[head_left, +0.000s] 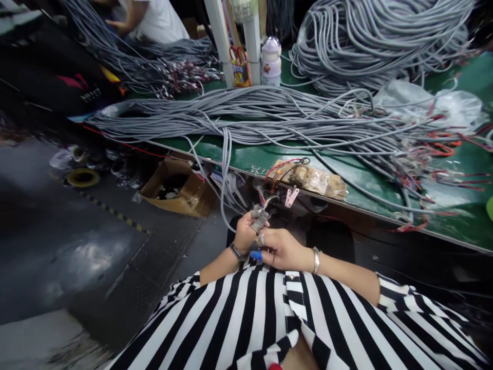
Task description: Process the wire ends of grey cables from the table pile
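Observation:
My left hand [244, 236] is closed round the ends of a few grey cables [225, 174], which loop down to it from the table edge. Thin coloured wires [262, 198] stick up out of this grip. My right hand [285, 250] is beside it, fingers bent and pressed together against the left one. A blue cover [256, 255] sits on one of its digits. What the right fingers pinch is hidden and too blurred to name. Just beyond the hands, a pink clip [291, 197] is at the table's edge, near a tape-wrapped block [314, 180] with red and black wires.
A long bundle of grey cables [250, 110] lies across the green table [454, 205]. A large cable coil [381, 41], a bottle [271, 61] and scissors [238, 54] are behind it. Below stands an open cardboard box [179, 187]. Another person [154, 23] works at the far left.

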`<state>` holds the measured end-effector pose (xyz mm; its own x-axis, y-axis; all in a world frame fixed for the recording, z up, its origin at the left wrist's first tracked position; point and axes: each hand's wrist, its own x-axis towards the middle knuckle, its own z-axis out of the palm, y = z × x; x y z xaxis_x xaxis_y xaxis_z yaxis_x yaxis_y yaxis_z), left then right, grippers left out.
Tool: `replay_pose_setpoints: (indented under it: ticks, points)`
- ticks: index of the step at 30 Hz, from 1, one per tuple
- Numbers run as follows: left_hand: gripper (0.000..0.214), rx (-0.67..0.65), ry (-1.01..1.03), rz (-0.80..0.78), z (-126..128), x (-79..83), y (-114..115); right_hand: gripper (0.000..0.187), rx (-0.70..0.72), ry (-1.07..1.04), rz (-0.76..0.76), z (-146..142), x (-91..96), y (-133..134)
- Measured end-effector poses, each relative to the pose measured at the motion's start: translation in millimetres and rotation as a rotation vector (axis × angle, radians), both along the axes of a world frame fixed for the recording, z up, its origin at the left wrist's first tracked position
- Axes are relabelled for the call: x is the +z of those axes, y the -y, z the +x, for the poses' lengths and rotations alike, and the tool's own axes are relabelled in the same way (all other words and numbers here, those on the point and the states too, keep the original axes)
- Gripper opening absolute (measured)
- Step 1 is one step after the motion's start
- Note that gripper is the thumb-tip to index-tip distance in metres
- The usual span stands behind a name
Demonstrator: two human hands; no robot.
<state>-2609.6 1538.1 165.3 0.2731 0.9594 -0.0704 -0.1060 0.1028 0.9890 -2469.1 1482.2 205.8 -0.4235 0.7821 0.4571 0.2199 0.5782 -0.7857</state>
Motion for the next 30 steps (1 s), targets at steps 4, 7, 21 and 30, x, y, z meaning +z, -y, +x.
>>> replay_pose_setpoints:
  ticks: [4, 7, 21, 30]
  points:
    - [0.036, 0.047, 0.254, -0.144, -2, 0.1, 1, 0.023, -0.192, -0.237, -0.247, 2, -7.8, -5]
    - [0.037, -0.010, 0.286, -0.192, -7, -5.3, 2, 0.029, -0.267, -0.551, -0.552, 1, -13.1, -14]
    - [0.047, -0.065, 0.313, -0.264, -11, -12.1, 8, 0.040, -0.381, -0.825, -0.610, -16, -11.7, -30]
    - [0.041, 0.005, 0.410, -0.317, -8, -3.3, 7, 0.011, -0.366, -0.144, 0.088, -3, -5.4, -14]
